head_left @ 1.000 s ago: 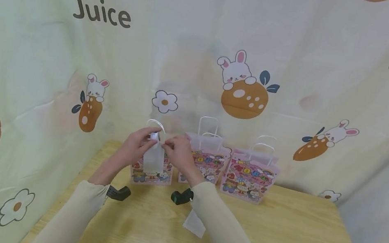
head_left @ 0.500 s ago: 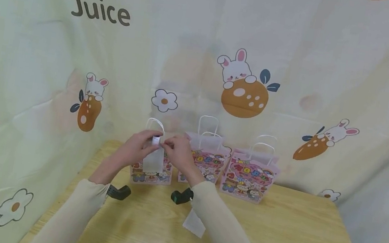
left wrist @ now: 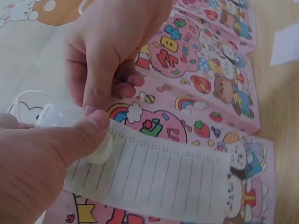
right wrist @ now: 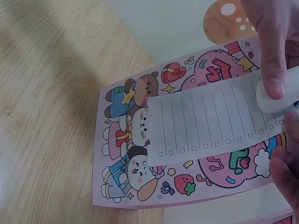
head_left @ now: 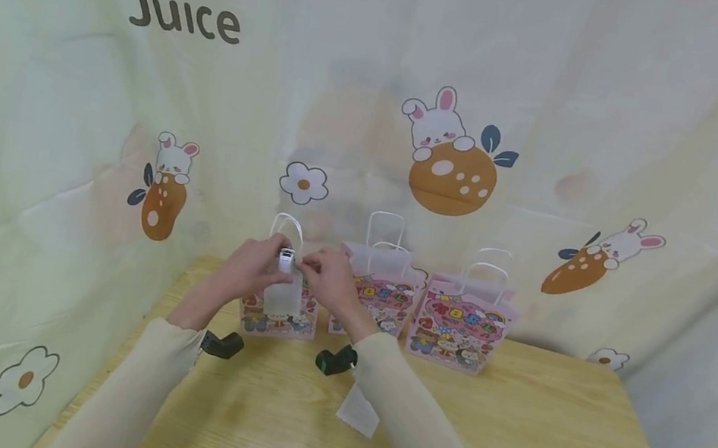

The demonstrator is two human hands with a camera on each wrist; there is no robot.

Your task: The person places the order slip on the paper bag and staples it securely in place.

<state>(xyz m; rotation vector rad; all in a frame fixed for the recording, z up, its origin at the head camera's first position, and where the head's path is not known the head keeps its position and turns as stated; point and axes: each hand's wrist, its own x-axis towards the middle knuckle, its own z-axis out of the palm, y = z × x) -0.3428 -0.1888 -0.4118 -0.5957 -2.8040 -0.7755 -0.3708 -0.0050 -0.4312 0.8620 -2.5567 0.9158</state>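
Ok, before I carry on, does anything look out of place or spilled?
One thing: a loose paper slip lies askew on the wooden table, partly hidden by the right sleeve, whereas the lined checklist lies against the leftmost gift bag. No spill shows.

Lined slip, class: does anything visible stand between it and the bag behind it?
Nothing visible does: the lined slip lies over the pink bag; the left hand and white tool partly hide the slip's upper end.
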